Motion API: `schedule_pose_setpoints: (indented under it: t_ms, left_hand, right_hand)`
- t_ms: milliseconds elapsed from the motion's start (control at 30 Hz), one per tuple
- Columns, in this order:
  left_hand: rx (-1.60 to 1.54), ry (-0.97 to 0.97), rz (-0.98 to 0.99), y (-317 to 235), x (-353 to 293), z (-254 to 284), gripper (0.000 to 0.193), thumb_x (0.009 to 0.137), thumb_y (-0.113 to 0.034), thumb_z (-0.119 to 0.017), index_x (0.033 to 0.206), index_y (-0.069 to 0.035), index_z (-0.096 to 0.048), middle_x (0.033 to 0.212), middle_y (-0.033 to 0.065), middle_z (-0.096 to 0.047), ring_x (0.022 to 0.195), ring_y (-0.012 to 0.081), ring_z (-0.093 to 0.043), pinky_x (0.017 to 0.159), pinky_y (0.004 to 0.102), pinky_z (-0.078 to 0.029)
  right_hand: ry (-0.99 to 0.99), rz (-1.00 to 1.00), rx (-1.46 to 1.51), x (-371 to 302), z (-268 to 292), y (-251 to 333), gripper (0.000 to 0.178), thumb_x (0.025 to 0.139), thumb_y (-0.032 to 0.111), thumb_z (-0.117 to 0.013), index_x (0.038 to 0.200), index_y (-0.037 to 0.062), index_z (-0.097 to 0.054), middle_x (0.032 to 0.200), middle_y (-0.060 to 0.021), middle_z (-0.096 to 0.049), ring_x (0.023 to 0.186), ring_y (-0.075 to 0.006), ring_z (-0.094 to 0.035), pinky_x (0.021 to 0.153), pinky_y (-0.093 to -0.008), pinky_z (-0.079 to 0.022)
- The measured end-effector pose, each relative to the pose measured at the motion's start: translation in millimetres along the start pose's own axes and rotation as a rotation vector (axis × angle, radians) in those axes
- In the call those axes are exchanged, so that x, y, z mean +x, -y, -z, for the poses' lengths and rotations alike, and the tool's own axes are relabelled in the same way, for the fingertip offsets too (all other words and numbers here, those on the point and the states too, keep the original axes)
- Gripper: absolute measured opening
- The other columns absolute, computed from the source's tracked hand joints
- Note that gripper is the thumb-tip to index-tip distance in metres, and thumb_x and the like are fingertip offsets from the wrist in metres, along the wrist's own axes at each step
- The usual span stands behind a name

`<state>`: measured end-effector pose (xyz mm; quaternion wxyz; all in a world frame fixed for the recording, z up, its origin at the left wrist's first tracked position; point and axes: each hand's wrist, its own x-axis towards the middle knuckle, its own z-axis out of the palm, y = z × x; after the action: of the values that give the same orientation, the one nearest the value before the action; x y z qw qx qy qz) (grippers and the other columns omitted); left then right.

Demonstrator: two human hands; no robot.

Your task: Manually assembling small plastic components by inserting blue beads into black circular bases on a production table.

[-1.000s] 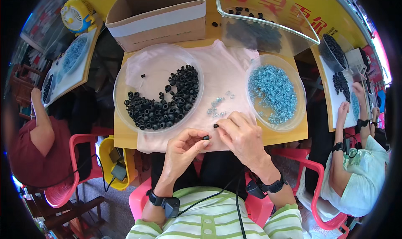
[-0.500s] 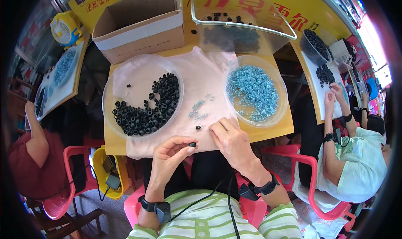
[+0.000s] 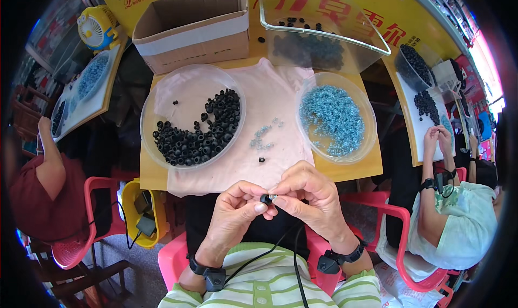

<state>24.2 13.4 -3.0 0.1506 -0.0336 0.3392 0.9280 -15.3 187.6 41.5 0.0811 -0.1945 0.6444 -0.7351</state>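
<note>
Lower centre: my left hand [image 3: 232, 215] has fingers clamped on a black cap [image 3: 264, 199]; my right hand [image 3: 313, 204] pinches a shiny piece [image 3: 273, 197] at its right end. Long axis: can't tell.

In front of the cardboard box [image 3: 194, 46], see only part of the black piece [image 3: 265, 199], covered by the hands [image 3: 236, 211] [image 3: 312, 203], and a shiny bit [image 3: 273, 197] too tiny to identify, perhaps metal. Right of the box, cannot count dark pieces [image 3: 307, 49] blurred inside the clear bin [image 3: 353, 61].
</note>
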Motion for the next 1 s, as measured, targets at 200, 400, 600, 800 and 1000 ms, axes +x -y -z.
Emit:
schedule_pose_setpoints:
  t_ms: [200,400,600,800,1000]
  left_hand:
    - [0.013,-0.005,-0.018,-1,0,-1,0.018,0.087,0.0,-0.065,0.104,0.001,-0.06,0.094,0.0133,-0.067,0.083,0.0194,-0.067,0.075,0.0315,-0.056]
    - [0.017,-0.066,-0.017,-2,3,6,0.016,0.088,-0.001,-0.065,0.103,0.001,-0.06,0.094,0.0126,-0.067,0.081,0.0173,-0.065,0.075,0.0293,-0.055]
    - [0.114,-0.121,-0.013,-7,14,24,0.016,0.089,-0.002,-0.064,0.104,0.001,-0.061,0.096,0.0128,-0.067,0.083,0.0166,-0.066,0.076,0.028,-0.055]
    - [0.195,-0.153,0.021,-7,18,33,0.016,0.088,-0.005,-0.065,0.103,0.0,-0.061,0.095,0.0146,-0.068,0.08,0.0171,-0.066,0.073,0.028,-0.054]
    - [0.216,-0.137,0.034,-6,20,33,0.017,0.088,-0.004,-0.065,0.103,0.0,-0.061,0.096,0.0145,-0.068,0.081,0.0174,-0.066,0.073,0.0287,-0.054]
  right_hand:
    - [0.02,-0.037,0.01,-4,0,-11,0.013,0.083,0.002,-0.07,0.095,0.0055,-0.068,0.086,-0.0037,-0.059,0.07,-0.0079,-0.057,0.057,-0.0231,-0.046]
    - [0.019,0.405,-0.751,0,-1,-10,0.03,0.073,0.004,-0.073,0.103,0.0076,-0.07,0.083,-0.0041,-0.059,0.067,-0.0147,-0.058,0.057,-0.0257,-0.049]
    - [0.051,0.404,-0.956,12,6,-24,0.026,0.073,0.008,-0.072,0.099,0.0078,-0.069,0.086,-0.0042,-0.061,0.073,-0.0207,-0.061,0.06,-0.0323,-0.051]
    - [-0.011,0.272,-0.991,39,12,-47,0.014,0.077,0.008,-0.068,0.09,0.0069,-0.066,0.085,-0.005,-0.061,0.078,-0.0218,-0.061,0.066,-0.0343,-0.048]
    - [0.156,0.247,-1.177,44,7,-48,0.019,0.072,0.008,-0.063,0.091,0.0061,-0.063,0.085,-0.005,-0.058,0.085,-0.022,-0.06,0.071,-0.0339,-0.048]
